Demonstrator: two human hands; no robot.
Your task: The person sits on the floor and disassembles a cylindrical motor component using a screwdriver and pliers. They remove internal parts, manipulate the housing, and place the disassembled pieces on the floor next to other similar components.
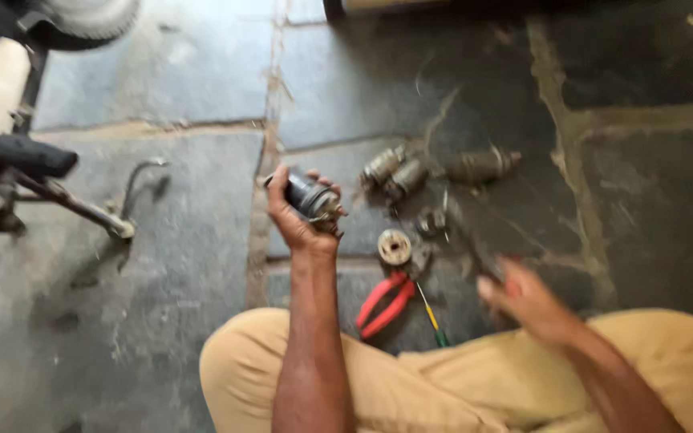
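Khaki-trousered knees (411, 385) frame the scene; left hand (298, 220) grips a dark cylindrical motor part (310, 196), prob. heavy, rigid, greasy, best held round the body. Right hand (523, 301), blurred, grip unclear, near red-handled pliers (385, 303) & metal parts (411, 172) just beyond.

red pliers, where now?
Head view: the red pliers lie on the floor between the knees, below the round metal part, beside the screwdriver.

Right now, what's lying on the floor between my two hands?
In the head view, red-handled pliers, a yellow-green screwdriver and a round metal part lie between left hand and right hand.
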